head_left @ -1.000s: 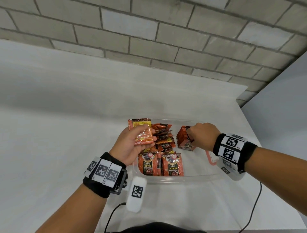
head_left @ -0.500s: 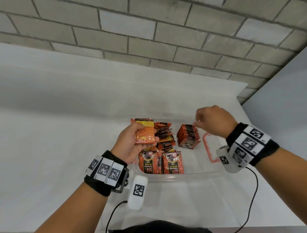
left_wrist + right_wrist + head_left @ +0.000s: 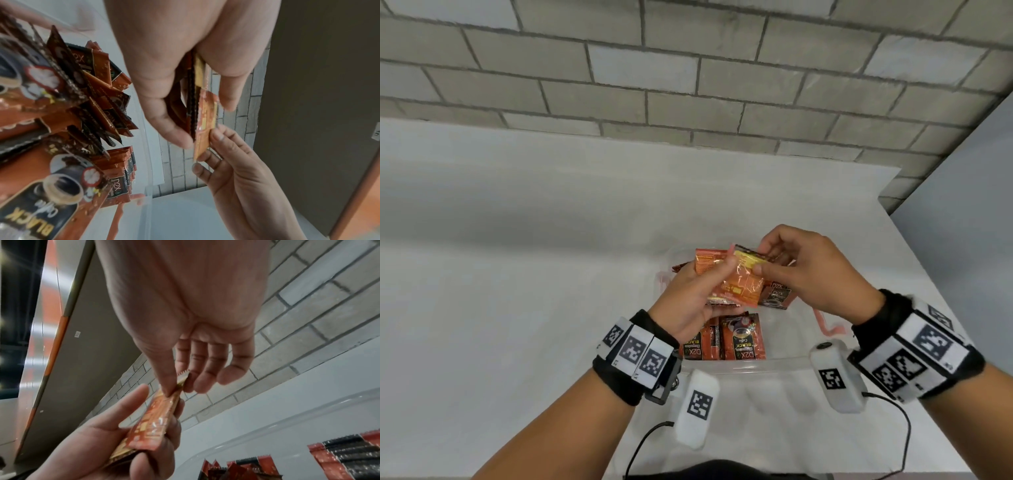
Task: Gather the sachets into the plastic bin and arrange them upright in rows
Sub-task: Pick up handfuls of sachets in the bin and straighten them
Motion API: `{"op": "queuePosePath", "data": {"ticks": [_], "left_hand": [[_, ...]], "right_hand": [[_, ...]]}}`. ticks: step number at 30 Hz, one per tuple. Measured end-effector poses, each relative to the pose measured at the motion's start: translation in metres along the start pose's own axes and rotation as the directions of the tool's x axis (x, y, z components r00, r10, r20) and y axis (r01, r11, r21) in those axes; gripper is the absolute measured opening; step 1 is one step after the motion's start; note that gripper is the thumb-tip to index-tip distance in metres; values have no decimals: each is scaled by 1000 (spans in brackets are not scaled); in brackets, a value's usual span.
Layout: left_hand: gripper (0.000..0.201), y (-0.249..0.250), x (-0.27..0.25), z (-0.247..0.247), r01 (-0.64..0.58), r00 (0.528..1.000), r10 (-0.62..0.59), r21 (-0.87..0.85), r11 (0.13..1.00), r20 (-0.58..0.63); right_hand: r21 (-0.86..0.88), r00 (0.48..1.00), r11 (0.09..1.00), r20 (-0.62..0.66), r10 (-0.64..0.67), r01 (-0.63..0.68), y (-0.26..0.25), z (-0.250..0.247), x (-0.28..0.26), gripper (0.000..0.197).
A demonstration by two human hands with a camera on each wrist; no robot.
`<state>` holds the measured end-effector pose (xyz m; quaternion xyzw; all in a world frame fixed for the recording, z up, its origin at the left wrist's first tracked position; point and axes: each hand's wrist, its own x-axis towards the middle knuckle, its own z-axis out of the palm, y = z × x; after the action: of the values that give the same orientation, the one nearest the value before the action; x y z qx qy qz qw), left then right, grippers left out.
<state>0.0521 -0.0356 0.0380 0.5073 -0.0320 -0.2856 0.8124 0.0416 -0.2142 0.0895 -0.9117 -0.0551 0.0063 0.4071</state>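
A grey block wall [image 3: 688,68] backs a white counter [image 3: 517,291], which ends at a corner on the far right. A clear bin [image 3: 756,364] sits near the front edge, with bare counter to its left and behind it.

Both hands meet above the bin. The left hand [image 3: 690,301], palm up, grips a small stack of sachets [image 3: 736,287], thumb over the top face and fingers [image 3: 174,129] curled beneath. The right hand [image 3: 808,274] pinches the far corner of the top sachet between thumb and forefinger — its other fingers [image 3: 234,368] hang loosely spread.

The head view shows two sachets standing upright [image 3: 743,339] against the near wall of the bin, labels facing the camera, and an orange handle [image 3: 825,325] at the bin's right end; much of the inside is hidden by the hands. The left wrist view shows what that view hides: a jumble of loose sachets [image 3: 98,97] leaning at mixed angles, and a tight upright row [image 3: 125,172] beyond it. It also shows the held stack edge-on, several sachets thick. The right wrist view shows the pinch itself — thumb tip pressed on the serrated end [image 3: 183,376] — and, lower right, a neat row [image 3: 345,454] seen through the bin wall.
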Motion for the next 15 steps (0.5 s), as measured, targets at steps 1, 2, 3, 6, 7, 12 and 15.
{"op": "queuePosePath", "data": {"ticks": [1, 2, 3, 6, 7, 12, 15], "left_hand": [[36, 1, 0, 1, 13, 1000, -13, -22, 1000, -4], [42, 2, 1, 0, 23, 1000, -24, -52, 998, -12], [45, 2, 1, 0, 30, 999, -31, -82, 996, -17], [40, 4, 2, 1, 30, 999, -31, -147, 989, -5], [35, 5, 2, 2, 25, 1000, -25, -159, 987, -2], [15, 4, 4, 3, -42, 998, 37, -116, 992, -50], [15, 4, 4, 2, -56, 997, 51, -84, 995, -62]], "right_hand": [[16, 999, 1000, -49, -10, 10, 1, -1, -1, 20], [39, 995, 999, -97, -25, 29, 1, -2, -2, 20], [53, 989, 997, -139, -52, 60, 1, -3, -4, 19], [-81, 952, 968, -176, -250, 239, 0, 1, -13, 20], [-144, 940, 945, -134, -313, 295, 2, 5, -16, 19], [-222, 947, 921, 73, -312, 320, 13, 14, -23, 18], [-148, 971, 969, -103, -215, 199, 8, 10, -22, 20]]}}
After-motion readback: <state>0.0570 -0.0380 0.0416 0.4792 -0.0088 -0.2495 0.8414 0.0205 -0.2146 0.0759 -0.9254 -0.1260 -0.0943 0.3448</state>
